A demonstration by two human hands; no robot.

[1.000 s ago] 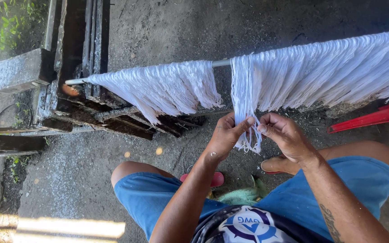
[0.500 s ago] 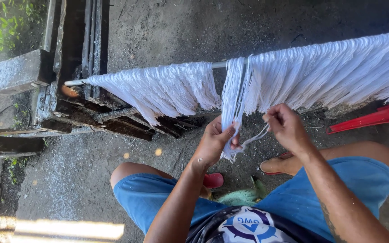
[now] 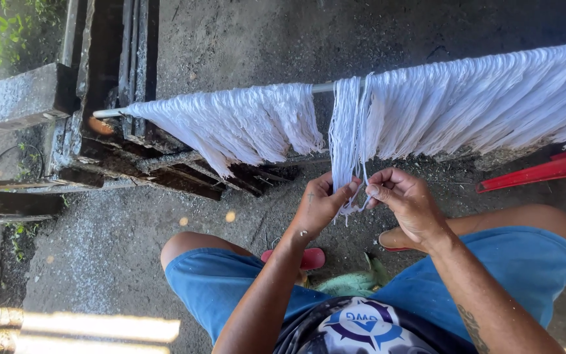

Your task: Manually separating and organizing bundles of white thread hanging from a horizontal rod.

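White thread hangs in thick skeins (image 3: 244,128) over a horizontal metal pole (image 3: 322,87). One thin hank (image 3: 347,131) hangs apart in the gap between the left and right skeins. My left hand (image 3: 319,206) grips the lower end of that hank. My right hand (image 3: 407,203) pinches the same strands beside it, fingertips nearly touching the left thumb. Loose thread ends dangle just below both hands. I sit with knees apart in blue shorts.
A larger mass of white thread (image 3: 492,98) covers the pole to the right. Dark wooden beams (image 3: 165,164) lie on the concrete at left. A red plastic chair (image 3: 545,174) stands at right. Red sandals (image 3: 309,257) and a green cloth (image 3: 348,283) lie by my feet.
My hands dropped lower and left, pulling the thin hank away from the right skeins, then came together again at its lower end.
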